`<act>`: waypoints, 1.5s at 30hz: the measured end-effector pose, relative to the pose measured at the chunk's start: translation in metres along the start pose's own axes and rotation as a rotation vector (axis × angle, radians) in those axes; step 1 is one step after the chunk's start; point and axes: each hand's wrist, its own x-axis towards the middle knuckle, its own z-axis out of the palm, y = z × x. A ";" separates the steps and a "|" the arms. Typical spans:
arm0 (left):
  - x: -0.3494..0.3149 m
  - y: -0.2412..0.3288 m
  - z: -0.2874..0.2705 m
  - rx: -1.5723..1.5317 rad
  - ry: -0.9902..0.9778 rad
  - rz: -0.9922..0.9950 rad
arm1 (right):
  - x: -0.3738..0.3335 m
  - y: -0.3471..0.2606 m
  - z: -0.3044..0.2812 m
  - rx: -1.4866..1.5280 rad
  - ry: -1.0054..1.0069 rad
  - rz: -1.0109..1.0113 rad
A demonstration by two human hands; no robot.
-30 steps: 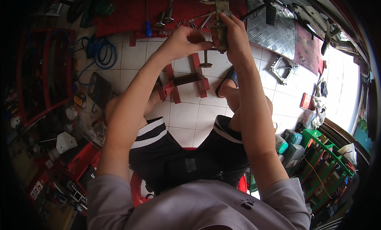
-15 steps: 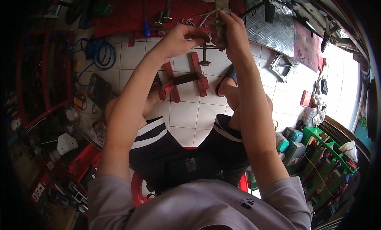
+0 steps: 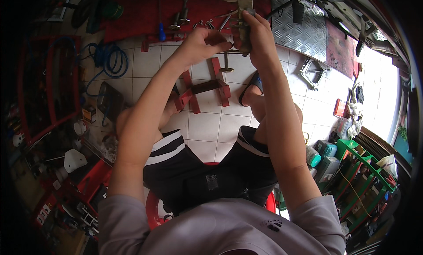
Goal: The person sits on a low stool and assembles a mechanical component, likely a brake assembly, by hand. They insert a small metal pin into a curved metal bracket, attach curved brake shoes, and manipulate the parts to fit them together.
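Observation:
My right hand point(image 3: 261, 40) is closed around a brass-coloured metal part point(image 3: 245, 5), a long bracket-like piece held above the front edge of the red table. Below it hangs a short metal stem with a round, flat end point(image 3: 226, 70), joined to a thin crosspiece. Just left of that part is my left hand point(image 3: 202, 46), its thumb and fingers curled together at the crosspiece. Whatever lies between those fingertips is hidden.
On the red table point(image 3: 136, 24) lie a blue-handled screwdriver point(image 3: 162, 35), two metal stems with round ends point(image 3: 185, 18) and several small nuts. A red metal stand point(image 3: 194, 94) sits on the tiles between my feet. Coiled blue hose point(image 3: 115, 63) is at left, a green rack point(image 3: 352, 149) at right.
My left hand's fingertips have shifted very slightly at the crosspiece. The right hand keeps its grip on the metal part, almost still.

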 end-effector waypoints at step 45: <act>0.007 -0.011 0.018 -0.046 0.301 0.233 | 0.019 0.014 -0.027 0.816 0.145 -0.062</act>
